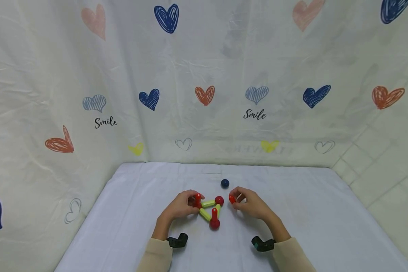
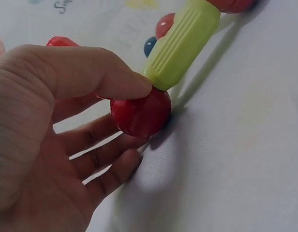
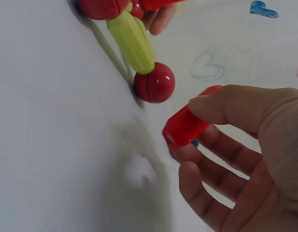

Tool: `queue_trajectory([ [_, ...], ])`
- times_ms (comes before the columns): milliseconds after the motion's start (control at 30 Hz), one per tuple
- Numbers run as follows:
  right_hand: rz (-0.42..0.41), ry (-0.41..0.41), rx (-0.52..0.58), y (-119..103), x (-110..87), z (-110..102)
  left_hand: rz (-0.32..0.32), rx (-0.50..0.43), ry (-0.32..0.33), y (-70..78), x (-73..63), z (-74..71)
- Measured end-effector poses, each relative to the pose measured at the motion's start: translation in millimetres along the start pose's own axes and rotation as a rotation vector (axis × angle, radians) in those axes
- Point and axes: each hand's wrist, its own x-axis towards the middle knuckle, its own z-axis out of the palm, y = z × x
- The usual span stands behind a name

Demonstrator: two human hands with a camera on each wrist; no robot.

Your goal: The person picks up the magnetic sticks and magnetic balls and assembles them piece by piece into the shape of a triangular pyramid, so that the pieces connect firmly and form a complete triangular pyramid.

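Observation:
A triangle of yellow-green rods joined by red balls lies on the table. Upright red rods stand on the near ball and the left ball; the far right ball carries none. My left hand pinches the left ball, thumb on top near the joint with a yellow-green rod. To the right of the triangle, my right hand holds a loose red rod between thumb and fingers. This rod is apart from the far right ball, with one end exposed.
A dark blue ball sits behind the triangle. White cloth covers the table. A pale curtain printed with hearts hangs behind and along the sides. Each wrist wears a black camera.

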Motion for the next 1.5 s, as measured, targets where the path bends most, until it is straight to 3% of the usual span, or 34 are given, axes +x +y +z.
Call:
queue_trajectory([
  [167, -0.03, 0.056, 0.027, -2, 2.0, 5, -0.01, 0.037, 0.05, -2.4, 0.9, 1.1],
  [467, -0.012, 0.117, 0.078, -5, 4.4, 10, -0.027, 0.028, 0.051, -1.9, 2.1, 0.7],
  [1033, -0.097, 0.069, 0.104, -19, 1.0, 19, 0.014, 0.044, 0.059, 0.7, 3.8, 3.8],
  [1500, -0.093, 0.036, 0.12, -20, 0.2, 23, 0.039, 0.038, 0.07, 1.7, 3.9, 5.2],
])
